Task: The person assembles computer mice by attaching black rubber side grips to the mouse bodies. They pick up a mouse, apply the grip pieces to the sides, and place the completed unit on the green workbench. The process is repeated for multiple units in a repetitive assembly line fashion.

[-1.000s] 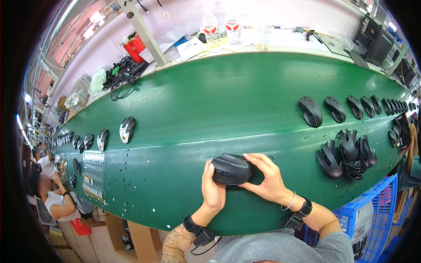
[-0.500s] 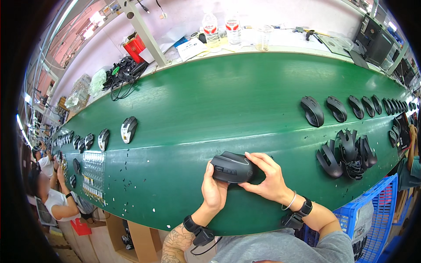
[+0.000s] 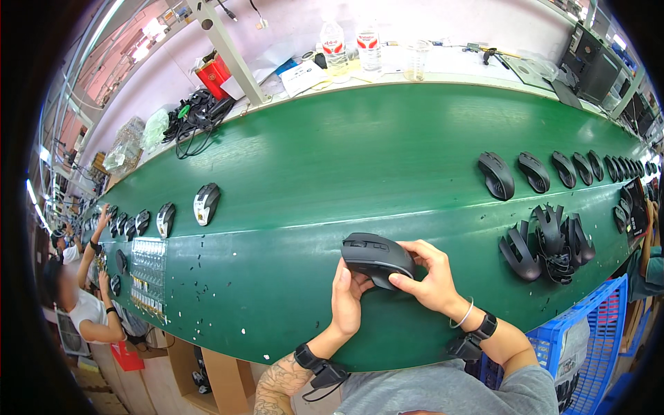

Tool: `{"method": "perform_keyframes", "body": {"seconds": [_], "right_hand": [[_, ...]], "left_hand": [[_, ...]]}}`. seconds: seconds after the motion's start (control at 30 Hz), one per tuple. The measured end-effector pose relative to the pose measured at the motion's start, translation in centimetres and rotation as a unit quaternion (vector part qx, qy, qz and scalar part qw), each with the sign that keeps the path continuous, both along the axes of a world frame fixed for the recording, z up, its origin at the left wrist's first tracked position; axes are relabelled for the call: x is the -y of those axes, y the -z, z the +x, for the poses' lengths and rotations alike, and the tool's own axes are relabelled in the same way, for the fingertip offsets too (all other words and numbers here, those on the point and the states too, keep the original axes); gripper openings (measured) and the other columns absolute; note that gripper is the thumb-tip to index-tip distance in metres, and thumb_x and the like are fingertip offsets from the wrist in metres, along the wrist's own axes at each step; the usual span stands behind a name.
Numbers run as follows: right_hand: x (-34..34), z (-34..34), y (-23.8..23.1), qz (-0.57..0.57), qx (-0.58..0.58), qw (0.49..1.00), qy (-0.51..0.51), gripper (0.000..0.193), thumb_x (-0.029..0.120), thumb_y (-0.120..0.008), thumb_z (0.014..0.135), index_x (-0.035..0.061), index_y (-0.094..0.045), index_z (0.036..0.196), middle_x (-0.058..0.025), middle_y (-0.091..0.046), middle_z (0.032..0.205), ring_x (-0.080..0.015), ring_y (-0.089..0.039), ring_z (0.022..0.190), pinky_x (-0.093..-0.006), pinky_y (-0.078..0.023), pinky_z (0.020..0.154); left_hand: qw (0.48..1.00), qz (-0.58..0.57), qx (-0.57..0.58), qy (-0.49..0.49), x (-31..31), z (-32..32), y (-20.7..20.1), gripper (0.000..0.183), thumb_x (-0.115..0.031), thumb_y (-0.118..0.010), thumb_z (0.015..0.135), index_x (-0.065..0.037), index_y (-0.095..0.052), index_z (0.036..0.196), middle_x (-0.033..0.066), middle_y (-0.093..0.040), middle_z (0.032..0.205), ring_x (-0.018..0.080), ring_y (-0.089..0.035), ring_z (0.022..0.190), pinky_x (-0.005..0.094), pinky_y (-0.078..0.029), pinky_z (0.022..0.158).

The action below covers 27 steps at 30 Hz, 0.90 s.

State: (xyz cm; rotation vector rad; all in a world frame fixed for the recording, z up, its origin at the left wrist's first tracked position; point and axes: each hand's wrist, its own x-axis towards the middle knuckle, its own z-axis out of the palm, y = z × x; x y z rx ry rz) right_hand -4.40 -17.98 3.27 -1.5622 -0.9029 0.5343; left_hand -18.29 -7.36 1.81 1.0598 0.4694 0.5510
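A black computer mouse (image 3: 377,257) is held above the green bench, tilted so its side with the small buttons shows. My left hand (image 3: 347,297) grips it from below at its left end, with some fingers hidden beneath it. My right hand (image 3: 430,280) holds the other end, thumb on the near side and fingers over the far side. To the right lies a pile of curved black mouse shells (image 3: 551,242). Beyond the pile, a black mouse (image 3: 496,176) heads a row of several more.
The green bench (image 3: 332,152) has small black scraps scattered over it. At left are a black-and-white mouse (image 3: 206,204) and a clear tray of small parts (image 3: 148,273). A blue crate (image 3: 588,346) stands at the lower right. A co-worker (image 3: 86,311) sits at the left.
The mouse has been turned in my hands, from its top facing up to its side facing me. The co-worker at the left has raised an arm toward the row of mice.
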Motion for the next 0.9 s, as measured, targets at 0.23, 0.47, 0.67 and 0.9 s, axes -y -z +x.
{"method": "perform_keyframes", "body": {"seconds": [0.23, 0.47, 0.67, 0.9], "right_hand": [[0.0, -0.1, 1.1, 0.042, -0.253, 0.966, -0.030, 0.035, 0.018, -0.067, 0.086, -0.0060, -0.060, 0.111, -0.0080, -0.064, 0.098, -0.0114, -0.060, 0.089, -0.0271, -0.049, 0.081], [0.2, 0.1, 1.2, 0.015, -0.293, 0.954, -0.062, 0.032, 0.021, -0.063, 0.090, -0.0055, -0.062, 0.109, -0.0055, -0.065, 0.095, -0.0086, -0.057, 0.086, -0.0247, -0.047, 0.079], [-0.1, -0.8, 1.7, 0.026, -0.184, 0.982, -0.019, 0.043, 0.025, -0.072, 0.082, -0.0050, -0.062, 0.111, -0.0077, -0.064, 0.092, -0.0125, -0.060, 0.083, -0.0271, -0.048, 0.077], [-0.3, -0.5, 0.3, -0.004, 0.067, 0.997, 0.033, 0.052, 0.028, -0.077, 0.075, -0.0054, -0.061, 0.111, -0.0141, -0.063, 0.092, -0.0232, -0.061, 0.083, -0.0323, -0.049, 0.076]], "left_hand": [[0.996, 0.087, 0.004, 0.024, 0.4, 0.0, -0.2, 0.026, -0.023, -0.055, 0.092, -0.001, -0.053, 0.104, 0.0066, -0.052, 0.103, 0.0180, -0.057, 0.100, 0.0331, -0.047, 0.087], [0.981, 0.193, 0.034, 0.008, 0.7, 0.1, 0.2, 0.016, -0.013, -0.061, 0.089, 0.002, -0.058, 0.088, 0.0091, -0.055, 0.096, 0.0167, -0.061, 0.086, 0.0279, -0.050, 0.075], [0.985, 0.165, -0.019, 0.050, 0.8, -0.4, -0.5, 0.027, -0.020, -0.055, 0.094, 0.004, -0.061, 0.082, 0.0081, -0.063, 0.070, 0.0132, -0.060, 0.063, 0.0256, -0.050, 0.060], [0.989, 0.121, -0.078, 0.029, 0.7, -0.4, -0.3, 0.032, -0.020, -0.054, 0.096, 0.004, -0.064, 0.078, 0.0071, -0.062, 0.065, 0.0102, -0.058, 0.057, 0.0226, -0.045, 0.053]]}}
